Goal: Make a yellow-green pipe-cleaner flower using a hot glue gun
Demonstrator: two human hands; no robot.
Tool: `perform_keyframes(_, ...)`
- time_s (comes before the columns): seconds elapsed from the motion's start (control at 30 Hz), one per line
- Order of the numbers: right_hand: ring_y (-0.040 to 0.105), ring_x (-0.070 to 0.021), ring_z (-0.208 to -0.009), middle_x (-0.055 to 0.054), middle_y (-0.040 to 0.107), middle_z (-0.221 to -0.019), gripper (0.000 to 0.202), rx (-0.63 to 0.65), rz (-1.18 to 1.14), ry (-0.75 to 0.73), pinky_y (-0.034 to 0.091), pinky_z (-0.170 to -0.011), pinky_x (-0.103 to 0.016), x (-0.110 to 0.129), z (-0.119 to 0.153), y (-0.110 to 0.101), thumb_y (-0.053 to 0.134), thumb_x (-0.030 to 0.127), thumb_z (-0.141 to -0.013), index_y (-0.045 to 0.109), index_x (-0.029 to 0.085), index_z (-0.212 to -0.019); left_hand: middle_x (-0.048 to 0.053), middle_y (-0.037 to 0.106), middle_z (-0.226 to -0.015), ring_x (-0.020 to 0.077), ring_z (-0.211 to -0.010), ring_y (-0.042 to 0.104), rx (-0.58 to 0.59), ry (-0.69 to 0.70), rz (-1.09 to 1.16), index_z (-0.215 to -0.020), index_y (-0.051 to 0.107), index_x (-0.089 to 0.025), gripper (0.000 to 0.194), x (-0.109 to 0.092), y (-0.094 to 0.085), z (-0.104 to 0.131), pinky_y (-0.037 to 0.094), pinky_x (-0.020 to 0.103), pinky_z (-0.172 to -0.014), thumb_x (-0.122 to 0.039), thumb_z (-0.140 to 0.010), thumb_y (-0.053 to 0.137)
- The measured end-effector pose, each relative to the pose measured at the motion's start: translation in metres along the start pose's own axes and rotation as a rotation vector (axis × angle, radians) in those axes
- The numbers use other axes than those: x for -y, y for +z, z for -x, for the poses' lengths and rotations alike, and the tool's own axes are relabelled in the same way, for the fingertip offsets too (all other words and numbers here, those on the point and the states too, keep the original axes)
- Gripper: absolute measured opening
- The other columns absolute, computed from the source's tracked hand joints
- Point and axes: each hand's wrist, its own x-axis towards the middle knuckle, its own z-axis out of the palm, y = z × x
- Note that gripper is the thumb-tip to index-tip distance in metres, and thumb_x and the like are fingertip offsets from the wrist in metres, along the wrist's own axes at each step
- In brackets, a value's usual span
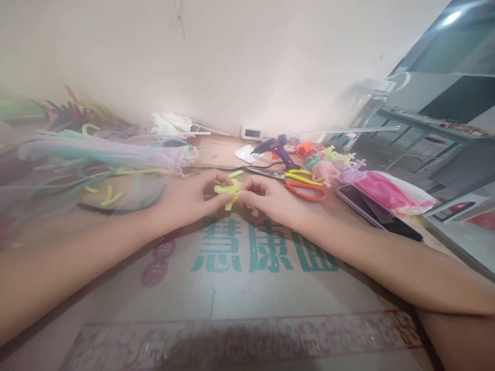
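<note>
Together, the left hand (193, 195) and right hand (266, 198) pinched a yellow pipe-cleaner piece (228, 192) at center, fingers curled. Red-and-yellow-handled scissors (296, 181) lay just right.

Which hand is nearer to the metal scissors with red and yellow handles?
Right. The right hand is just on the near side of the scissors; the left hand is farther off, to their left.

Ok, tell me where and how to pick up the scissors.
Probably best by the red handle and yellow handle, coming in from the right: the scissors lie with both loops that way, while the blades point left, just beyond the right hand.
</note>
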Motion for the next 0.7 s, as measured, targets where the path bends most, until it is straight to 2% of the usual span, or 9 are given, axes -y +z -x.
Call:
perform_keyframes(0.23, 0.048, -0.0077, -0.056, 0.004, 0.059, -0.069, 0.028, 0.084, -0.098, -0.097, 0.037, -0.05, -0.021, -0.007, -0.004, -0.002, 0.069, 0.045, -0.088, 0.059, 0.018, -0.088, 0.003, 0.071, -0.116, 0.0247, -0.103, 0.065, -0.032, -0.03, 0.053, -0.115, 0.066, -0.026, 0.044, 0.008, -0.001, -0.005, 0.05, 0.036, -0.088, -0.062, -0.09, 0.061)
perform_keyframes(0.47, 0.06, -0.0112, -0.065, 0.002, 0.065, -0.071, 0.029, 0.053, -0.14, -0.081, 0.049, -0.063, -0.025, -0.01, -0.007, -0.003, 0.071, 0.045, -0.089, 0.06, 0.019, -0.092, 0.004, 0.072, -0.111, 0.0229, -0.095, 0.065, -0.038, -0.045, 0.134, -0.113, 0.067, -0.024, 0.045, 0.012, 0.0, -0.009, 0.05, 0.032, -0.079, -0.061, -0.088, 0.064)
perform_keyframes(0.7, 0.059, -0.0099, -0.061, 0.003, 0.066, -0.07, 0.03, 0.051, -0.14, -0.08, 0.043, -0.054, -0.021, -0.009, -0.008, -0.003, 0.07, 0.045, -0.09, 0.057, 0.019, -0.091, 0.003, 0.071, -0.106, 0.0211, -0.089, 0.065, 0.003, -0.029, 0.165, -0.116, 0.066, -0.024, 0.045, 0.014, -0.002, -0.008, 0.049, 0.033, -0.077, -0.061, -0.092, 0.058)
